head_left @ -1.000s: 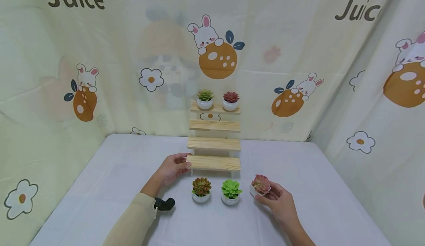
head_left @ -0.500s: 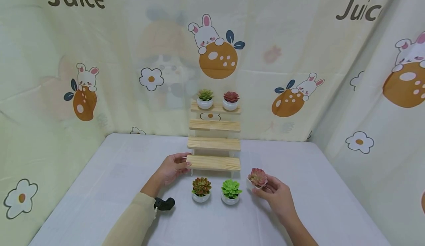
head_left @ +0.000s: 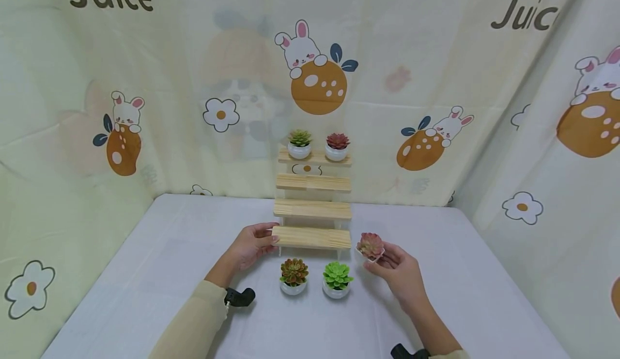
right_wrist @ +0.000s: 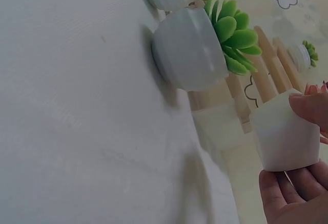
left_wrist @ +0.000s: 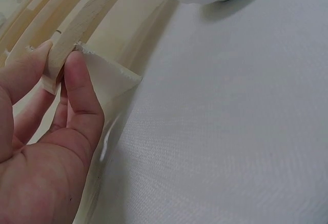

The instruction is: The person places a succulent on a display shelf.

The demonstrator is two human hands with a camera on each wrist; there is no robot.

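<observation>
Left hand (head_left: 252, 248) pinches the left end of the lowest board of a four-tier wooden display stand (head_left: 312, 237), thumb on one side and bent fingers on the other, as the left wrist view shows close up. A black wrist-worn device (head_left: 239, 297) sits at the cuff of its beige sleeve (head_left: 194, 324). In front of the stand, on the white tablecloth (head_left: 300, 329), a bronze-and-green potted succulent (head_left: 293, 274) stands upright in a round white pot. Above and behind it, at the left of the top board, is a green spiky succulent (head_left: 300, 139). Further right, a bright green succulent (head_left: 337, 277) stands on the cloth near the bronze one, with a dark red succulent (head_left: 337, 142) at the right of the top board. Just beside the lowest board's right end, above the cloth, is a pink succulent (head_left: 371, 246) in a white angular pot (right_wrist: 287, 131). Right hand (head_left: 399, 273) grips that pot, thumb and fingers bent around its sides. Beyond, a cream curtain (head_left: 436, 68) bears rabbit-and-fruit prints.
</observation>
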